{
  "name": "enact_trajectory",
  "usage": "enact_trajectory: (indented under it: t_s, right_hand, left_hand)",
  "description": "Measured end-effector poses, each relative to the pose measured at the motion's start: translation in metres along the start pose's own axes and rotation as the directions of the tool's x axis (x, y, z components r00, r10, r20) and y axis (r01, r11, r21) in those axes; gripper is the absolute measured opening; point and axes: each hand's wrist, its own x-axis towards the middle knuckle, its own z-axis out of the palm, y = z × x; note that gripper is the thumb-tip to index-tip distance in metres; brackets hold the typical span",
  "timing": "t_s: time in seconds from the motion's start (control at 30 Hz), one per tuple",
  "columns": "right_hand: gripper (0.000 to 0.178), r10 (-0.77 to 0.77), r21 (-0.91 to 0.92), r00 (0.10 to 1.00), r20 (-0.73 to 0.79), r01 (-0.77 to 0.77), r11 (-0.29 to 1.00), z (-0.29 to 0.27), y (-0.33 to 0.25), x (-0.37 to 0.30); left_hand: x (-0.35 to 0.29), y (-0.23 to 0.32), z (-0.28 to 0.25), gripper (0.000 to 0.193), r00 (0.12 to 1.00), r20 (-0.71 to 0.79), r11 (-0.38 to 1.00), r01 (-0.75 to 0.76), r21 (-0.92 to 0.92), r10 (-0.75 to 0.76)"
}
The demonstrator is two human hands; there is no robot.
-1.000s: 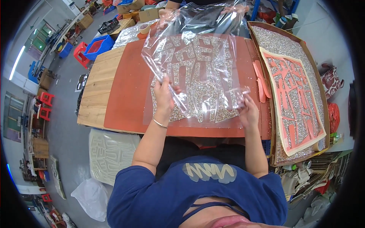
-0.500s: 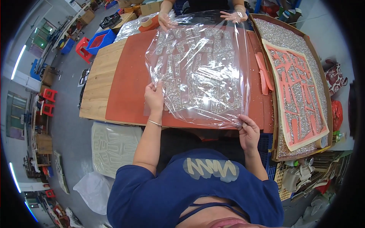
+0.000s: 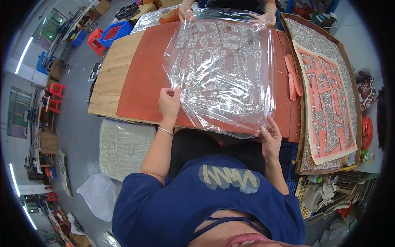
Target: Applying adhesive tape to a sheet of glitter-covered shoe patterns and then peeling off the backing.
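A large clear plastic film (image 3: 230,108), creased and shiny, spreads over glittery silver stone shapes (image 3: 205,53) on a reddish-brown mat (image 3: 140,78). At the film's left side, my left hand (image 3: 169,103) has its fingers closed on the edge. My right hand (image 3: 270,138) pinches the near right corner, just over the table's near edge. Across the table, another person's hands hold or touch the far edge: one hand (image 3: 186,11) at the far left corner, the other (image 3: 264,19) with spread fingers at the far right.
On the right, a shallow box (image 3: 306,31) of silver stones holds a pink stencil sheet with a cream border (image 3: 311,123). Pink strips (image 3: 292,78) lie beside it. Lower left are a pale embossed sheet (image 3: 123,148) and a white plastic bag (image 3: 97,196). Blue crates (image 3: 116,33) stand far left.
The view has shifted slightly. The film's creases and reflections have changed, and it hangs a little differently at the near edge. Both my hands keep their hold on it.
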Motion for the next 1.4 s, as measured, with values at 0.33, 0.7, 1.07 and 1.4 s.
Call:
enact_trajectory:
  t_s: [0.33,0.7,1.07,1.4]
  right_hand:
    - [0.033,0.222,-0.263,0.968,0.115,-0.186,0.947,-0.025,0.005,0.006]
    - [0.027,0.337,-0.072,0.914,0.225,-0.329,0.942,-0.048,-0.009,0.006]
    - [0.01,0.203,0.016,0.962,0.184,-0.209,0.978,-0.054,-0.013,0.012]
    - [0.026,0.155,0.062,0.985,0.072,-0.159,0.985,-0.027,-0.014,0.014]
  left_hand:
    - [-0.002,-0.007,-0.012,0.026,0.993,0.074,0.982,-0.107,0.154,0.096]
    - [-0.017,0.001,-0.04,0.03,0.975,0.219,0.994,-0.064,0.086,0.043]
    - [0.008,0.036,-0.008,0.033,0.696,0.694,0.194,0.718,-0.668,-0.186]
    - [0.021,0.013,-0.007,0.024,0.886,0.401,0.82,0.401,-0.409,-0.233]
